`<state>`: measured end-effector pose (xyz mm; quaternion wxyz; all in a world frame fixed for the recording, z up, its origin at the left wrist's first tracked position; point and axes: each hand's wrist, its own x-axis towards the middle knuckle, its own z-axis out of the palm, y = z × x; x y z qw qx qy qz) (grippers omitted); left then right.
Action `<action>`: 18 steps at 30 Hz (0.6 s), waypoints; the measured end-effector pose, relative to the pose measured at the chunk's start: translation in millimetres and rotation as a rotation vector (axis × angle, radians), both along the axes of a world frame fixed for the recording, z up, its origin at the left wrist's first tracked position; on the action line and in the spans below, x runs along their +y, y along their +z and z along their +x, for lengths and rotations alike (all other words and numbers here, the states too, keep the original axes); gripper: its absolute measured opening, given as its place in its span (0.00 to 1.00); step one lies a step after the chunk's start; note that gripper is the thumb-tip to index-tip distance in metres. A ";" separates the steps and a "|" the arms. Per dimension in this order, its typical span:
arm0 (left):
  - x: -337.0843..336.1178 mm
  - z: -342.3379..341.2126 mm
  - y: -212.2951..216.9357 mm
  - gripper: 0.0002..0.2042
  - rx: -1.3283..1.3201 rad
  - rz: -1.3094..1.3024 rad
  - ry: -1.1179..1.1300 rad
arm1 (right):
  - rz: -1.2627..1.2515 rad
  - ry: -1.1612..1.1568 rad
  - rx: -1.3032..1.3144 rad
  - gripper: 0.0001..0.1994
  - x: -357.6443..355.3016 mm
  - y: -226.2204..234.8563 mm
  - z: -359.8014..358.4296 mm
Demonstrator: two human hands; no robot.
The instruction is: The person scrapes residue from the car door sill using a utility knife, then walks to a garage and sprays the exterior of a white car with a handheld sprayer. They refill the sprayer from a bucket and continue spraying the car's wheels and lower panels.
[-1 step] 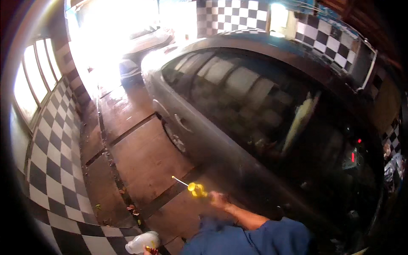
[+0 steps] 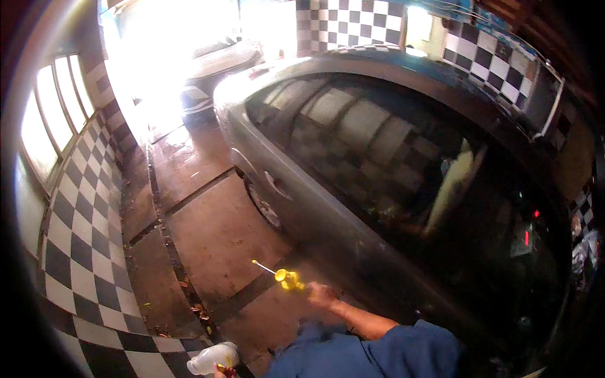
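Note:
My right hand (image 2: 320,295) reaches forward from a blue sleeve and grips a yellow spray trigger head (image 2: 288,278). A thin white tube sticks out of the head to the left. My left hand (image 2: 220,373) barely shows at the lower edge, holding a pale plastic bottle (image 2: 211,359) that lies tilted with its neck pointing left. The two hands are apart, and the spray head is off the bottle. A silver car (image 2: 302,189) with dark side windows stands close on my right.
The brown concrete floor (image 2: 214,233) looks wet, with dark grooves and some leaves. A black-and-white checkered wall (image 2: 82,252) with windows runs along the left. A second vehicle (image 2: 214,69) stands in bright light at the back.

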<state>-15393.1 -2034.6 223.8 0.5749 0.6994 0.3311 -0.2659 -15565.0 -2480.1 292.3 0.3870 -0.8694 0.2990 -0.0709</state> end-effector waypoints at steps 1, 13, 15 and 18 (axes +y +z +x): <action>-11.4 32.3 4.1 0.25 0.002 -0.011 0.026 | -0.079 0.054 -0.112 0.19 -18.5 6.8 59.2; -55.4 286.0 -54.4 0.23 0.209 -0.038 0.353 | -0.107 0.090 -0.344 0.14 -106.5 56.8 500.6; -53.1 324.5 -57.4 0.22 0.263 -0.034 0.415 | -0.084 0.047 -0.347 0.15 -127.3 62.2 563.6; -69.3 399.2 -61.5 0.22 0.335 -0.042 0.453 | -0.019 -0.079 -0.285 0.16 -153.5 73.5 643.4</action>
